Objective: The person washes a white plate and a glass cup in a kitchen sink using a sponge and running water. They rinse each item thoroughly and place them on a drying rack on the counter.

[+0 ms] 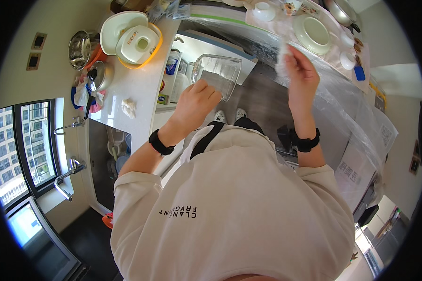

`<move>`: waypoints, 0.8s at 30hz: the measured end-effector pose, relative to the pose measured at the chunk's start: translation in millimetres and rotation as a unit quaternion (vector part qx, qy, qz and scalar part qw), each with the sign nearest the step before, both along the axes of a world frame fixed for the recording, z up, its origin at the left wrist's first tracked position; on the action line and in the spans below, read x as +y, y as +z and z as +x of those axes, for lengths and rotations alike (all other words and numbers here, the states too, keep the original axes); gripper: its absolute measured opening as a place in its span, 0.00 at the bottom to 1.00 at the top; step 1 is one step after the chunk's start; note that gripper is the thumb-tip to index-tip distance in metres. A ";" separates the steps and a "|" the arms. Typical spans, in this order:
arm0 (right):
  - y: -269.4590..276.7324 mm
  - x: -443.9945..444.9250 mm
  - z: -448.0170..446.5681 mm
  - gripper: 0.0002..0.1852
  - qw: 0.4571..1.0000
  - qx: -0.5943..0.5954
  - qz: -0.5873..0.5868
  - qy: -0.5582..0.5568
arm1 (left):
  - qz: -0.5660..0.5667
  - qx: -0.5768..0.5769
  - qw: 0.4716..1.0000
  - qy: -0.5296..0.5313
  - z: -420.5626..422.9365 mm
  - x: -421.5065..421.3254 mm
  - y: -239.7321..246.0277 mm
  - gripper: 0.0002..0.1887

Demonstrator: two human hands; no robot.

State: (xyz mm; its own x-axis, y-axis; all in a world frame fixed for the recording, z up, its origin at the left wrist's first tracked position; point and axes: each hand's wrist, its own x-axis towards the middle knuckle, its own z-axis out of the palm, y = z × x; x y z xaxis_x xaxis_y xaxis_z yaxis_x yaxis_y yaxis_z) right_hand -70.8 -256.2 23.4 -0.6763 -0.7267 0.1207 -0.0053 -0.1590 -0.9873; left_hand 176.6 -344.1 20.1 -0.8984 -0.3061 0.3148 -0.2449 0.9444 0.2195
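A clear glass container [219, 73] is in the grip of my left hand [196, 102], tilted on its side above the open drawer [244, 72]. Its rim is at my fingers, and part of it is hidden by them. My right hand [303, 75] is raised to the right, pinching a crumpled white cloth or paper towel [283, 62]. That hand is apart from the container, in front of a plastic-wrapped surface [332, 96].
On the left counter [121, 93] are plastic basins [109, 30], a steel bowl [79, 51], a lidded pan [100, 75] and a crumpled white cloth [128, 108]. A sink [102, 158] lies nearer. White dishes, including a plate [311, 34], stand at the upper right.
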 end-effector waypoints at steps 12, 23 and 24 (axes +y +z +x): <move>1.9 -30.2 23.1 0.10 0.938 0.297 0.003 0.180 | -0.092 0.006 0.991 -0.097 -0.1 -3.9 6.3 0.07; 35.8 -21.5 25.5 0.11 0.894 0.352 -0.019 0.278 | -0.089 0.005 0.987 -0.136 3.6 1.0 16.5 0.08; 41.2 -25.2 30.8 0.11 0.889 0.368 -0.019 0.272 | -0.087 -0.019 0.985 -0.144 4.4 -1.0 17.8 0.09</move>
